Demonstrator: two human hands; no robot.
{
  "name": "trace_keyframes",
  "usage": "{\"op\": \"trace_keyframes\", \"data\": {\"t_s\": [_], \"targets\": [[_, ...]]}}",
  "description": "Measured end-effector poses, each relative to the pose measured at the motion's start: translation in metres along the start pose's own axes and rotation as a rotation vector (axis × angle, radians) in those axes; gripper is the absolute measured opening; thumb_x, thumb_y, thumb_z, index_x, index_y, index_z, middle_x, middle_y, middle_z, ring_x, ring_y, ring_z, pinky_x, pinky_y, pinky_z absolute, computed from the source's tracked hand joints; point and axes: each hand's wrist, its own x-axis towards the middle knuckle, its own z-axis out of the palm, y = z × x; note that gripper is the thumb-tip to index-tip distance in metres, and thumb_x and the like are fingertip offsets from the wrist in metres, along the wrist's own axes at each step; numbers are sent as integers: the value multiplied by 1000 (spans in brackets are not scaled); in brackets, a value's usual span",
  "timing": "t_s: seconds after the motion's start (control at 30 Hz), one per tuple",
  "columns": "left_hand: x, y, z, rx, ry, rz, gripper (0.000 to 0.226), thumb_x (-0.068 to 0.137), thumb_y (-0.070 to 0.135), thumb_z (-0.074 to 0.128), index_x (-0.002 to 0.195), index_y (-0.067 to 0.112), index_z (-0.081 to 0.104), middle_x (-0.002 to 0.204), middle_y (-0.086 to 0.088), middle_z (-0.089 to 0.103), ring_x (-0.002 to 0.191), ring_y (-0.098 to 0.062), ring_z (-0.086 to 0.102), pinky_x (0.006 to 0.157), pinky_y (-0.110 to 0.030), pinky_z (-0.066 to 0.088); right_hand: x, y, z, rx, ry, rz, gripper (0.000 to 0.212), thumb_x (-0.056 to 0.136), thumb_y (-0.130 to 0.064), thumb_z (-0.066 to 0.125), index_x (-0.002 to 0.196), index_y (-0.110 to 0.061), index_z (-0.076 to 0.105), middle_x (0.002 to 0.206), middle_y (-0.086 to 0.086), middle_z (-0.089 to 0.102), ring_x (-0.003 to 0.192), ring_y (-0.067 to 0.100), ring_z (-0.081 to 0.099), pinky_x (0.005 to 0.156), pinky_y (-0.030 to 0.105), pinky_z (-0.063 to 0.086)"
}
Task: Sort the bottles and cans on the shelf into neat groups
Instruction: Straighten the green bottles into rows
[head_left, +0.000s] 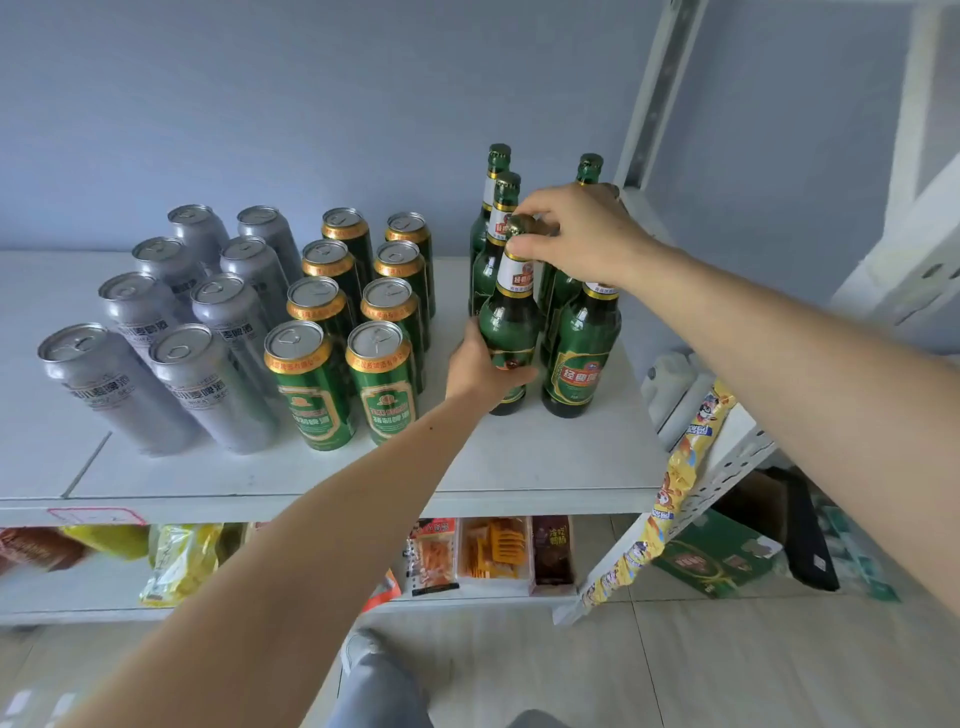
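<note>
On the white shelf (545, 467) stand several silver cans (208, 384) in two rows at the left and several green cans (387, 384) in two rows beside them. Several green glass bottles (582, 358) stand in a cluster at the right. My left hand (480, 371) wraps the belly of the front-left green bottle (511, 317), which stands upright on the shelf. My right hand (582, 234) pinches the cap and neck of that same bottle from above and hides part of the bottles behind it.
A white metal upright (654, 98) rises just right of the bottles. A strip of yellow snack packets (670, 488) hangs off the shelf's right front corner. Snack bags and boxes (493, 551) fill the lower shelf. A green carton (717, 561) lies on the floor.
</note>
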Motion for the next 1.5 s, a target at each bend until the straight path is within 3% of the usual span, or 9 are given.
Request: {"op": "trace_keyframes", "data": {"t_s": [0.1, 0.2, 0.4, 0.77, 0.9, 1.2, 1.3, 1.5], "targets": [[0, -9, 5, -12, 49, 14, 70, 63, 23, 87, 120, 18, 47, 101, 8, 59, 91, -12, 57, 75, -21, 43, 1, 1, 2, -8, -10, -25, 26, 86, -27, 67, 105, -8, 66, 91, 7, 69, 85, 22, 64, 76, 32, 51], [2, -13, 6, 33, 71, 37, 66, 63, 25, 86, 118, 18, 49, 101, 7, 59, 89, -11, 56, 74, -22, 44, 2, 1, 2, -33, -16, -53, 25, 87, -25, 67, 105, -7, 65, 87, 4, 65, 79, 19, 59, 62, 24, 41], [1, -15, 2, 92, 73, 38, 70, 60, 27, 88, 118, 18, 51, 112, 1, 65, 97, -16, 62, 79, -25, 49, 3, -1, 0, -23, -43, -64, 26, 86, -26, 69, 102, -5, 66, 93, 10, 69, 86, 24, 66, 81, 38, 54], [-20, -21, -3, 169, 56, 72, 74, 60, 32, 88, 122, 16, 51, 116, -1, 66, 103, -19, 63, 82, -26, 51, -16, -8, -3, -40, -74, -80, 21, 85, -27, 70, 90, -8, 66, 85, 9, 70, 80, 22, 69, 81, 42, 56], [-23, -21, -5, 179, 37, 73, 75, 62, 32, 88, 124, 16, 50, 117, -2, 66, 105, -20, 63, 83, -27, 51, -24, -10, -3, -32, -59, -64, 24, 86, -27, 69, 96, -6, 65, 89, 10, 70, 83, 23, 68, 82, 39, 55], [-29, -28, -2, 137, 34, 12, 71, 66, 33, 85, 124, 16, 48, 116, -2, 64, 103, -20, 62, 81, -25, 48, -28, -17, 4, -91, -8, -64, 26, 84, -29, 66, 96, -7, 64, 82, 6, 66, 72, 20, 60, 61, 26, 43], [-32, -30, 3, 144, 53, -29, 76, 66, 37, 84, 127, 15, 45, 118, -3, 63, 105, -21, 61, 84, -29, 49, -29, -16, 4, -115, -14, -68, 24, 83, -30, 67, 94, -10, 61, 77, 1, 61, 69, 18, 57, 59, 27, 41], [-46, -32, 15, 157, 221, -175, 76, 63, 42, 85, 116, 10, 41, 117, -7, 49, 104, -25, 52, 80, -34, 45, -32, -10, -2, -100, -57, -63, 47, 80, -42, 71, 119, -19, 60, 105, -1, 68, 95, 19, 64, 85, 39, 53]]}}
